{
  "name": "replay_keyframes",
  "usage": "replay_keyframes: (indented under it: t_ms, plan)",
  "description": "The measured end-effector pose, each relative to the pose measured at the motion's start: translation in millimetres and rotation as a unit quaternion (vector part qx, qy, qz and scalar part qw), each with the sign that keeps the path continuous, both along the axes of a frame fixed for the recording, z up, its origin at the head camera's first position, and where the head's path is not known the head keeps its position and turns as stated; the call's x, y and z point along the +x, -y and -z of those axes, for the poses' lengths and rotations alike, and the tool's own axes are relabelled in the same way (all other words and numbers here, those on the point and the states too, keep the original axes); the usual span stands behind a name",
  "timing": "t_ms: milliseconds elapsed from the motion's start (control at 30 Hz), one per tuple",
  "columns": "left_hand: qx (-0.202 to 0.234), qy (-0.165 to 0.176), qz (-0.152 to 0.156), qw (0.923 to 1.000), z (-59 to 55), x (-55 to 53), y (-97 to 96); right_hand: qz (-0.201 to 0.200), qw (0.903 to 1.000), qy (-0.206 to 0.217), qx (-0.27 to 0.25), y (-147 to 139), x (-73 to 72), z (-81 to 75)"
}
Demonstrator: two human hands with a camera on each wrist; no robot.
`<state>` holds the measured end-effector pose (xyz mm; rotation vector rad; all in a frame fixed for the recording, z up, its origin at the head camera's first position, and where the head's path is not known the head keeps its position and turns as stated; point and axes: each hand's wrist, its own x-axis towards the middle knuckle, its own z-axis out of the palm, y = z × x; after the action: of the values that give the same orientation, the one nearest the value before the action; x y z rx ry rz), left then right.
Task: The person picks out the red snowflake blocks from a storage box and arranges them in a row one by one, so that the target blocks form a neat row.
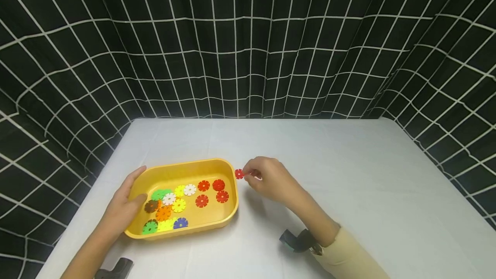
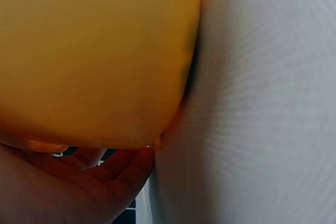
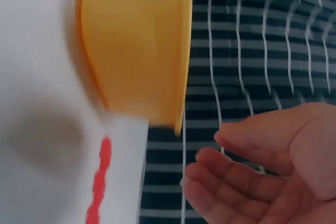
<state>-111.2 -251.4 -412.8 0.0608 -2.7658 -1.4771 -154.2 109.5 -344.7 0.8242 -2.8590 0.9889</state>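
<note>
A yellow plastic tray [image 1: 193, 162] stands at the left, holding notched snowflake discs in several colours. My left hand [image 1: 120, 208] grips its left end, thumb over the rim and fingers along the outer wall. In the left wrist view, the fingers [image 2: 126, 177] lie against the tray's outside [image 2: 100, 56]. Just past the right end, a red snowflake disc [image 1: 239, 174] appears beside my right hand [image 1: 271, 178]. The right wrist view has red [image 3: 98, 182] edge-on and low by the white surface, apart from the right hand [image 3: 268, 166], whose thumb and fingers are bent loosely with a gap between them.
Inside the tray, red discs [image 1: 202, 200] lie toward the right; green, white, yellow, orange, brown and blue ones [image 1: 180, 223] cluster left. A white cloth [image 1: 348, 175] covers the table. A dark curtain with a white grid [image 1: 248, 46] hangs behind and at both sides.
</note>
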Motion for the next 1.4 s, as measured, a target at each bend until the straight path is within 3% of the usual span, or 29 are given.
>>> replay_keyframes:
  t_ms: [167,300,400,567,733,833,1067,1400]
  plan:
    - [0.000,-0.003,-0.002,1.0000,0.5,1.2,1.2,-0.072,0.9933,-0.078,0.046,32.9,13.0,-1.8]
    - [0.001,-0.003,-0.001,1.0000,1.6,1.7,2.2,-0.119,0.9825,-0.086,0.115,56.2,15.9,3.2]
    - [0.000,-0.005,-0.001,1.0000,2.0,2.0,3.2,-0.118,0.9712,-0.060,0.198,71.8,14.9,8.4]
    - [0.001,-0.005,-0.002,1.0000,1.7,2.9,4.7,-0.101,0.9422,-0.040,0.317,93.1,11.0,18.2]
    - [0.003,-0.005,-0.002,1.0000,0.5,2.5,3.5,-0.088,0.9160,-0.051,0.388,105.1,7.6,27.3]
    - [-0.002,-0.002,-0.005,1.0000,0.6,1.3,1.4,-0.080,0.9072,-0.069,0.407,107.8,5.8,32.8]
    - [-0.012,0.005,-0.005,0.9999,-1.8,-1.4,-1.5,-0.070,0.9228,-0.125,0.358,101.4,4.9,38.3]
    - [-0.001,0.006,-0.003,1.0000,-2.2,1.1,-1.3,-0.076,0.9435,-0.138,0.292,98.0,3.0,44.2]
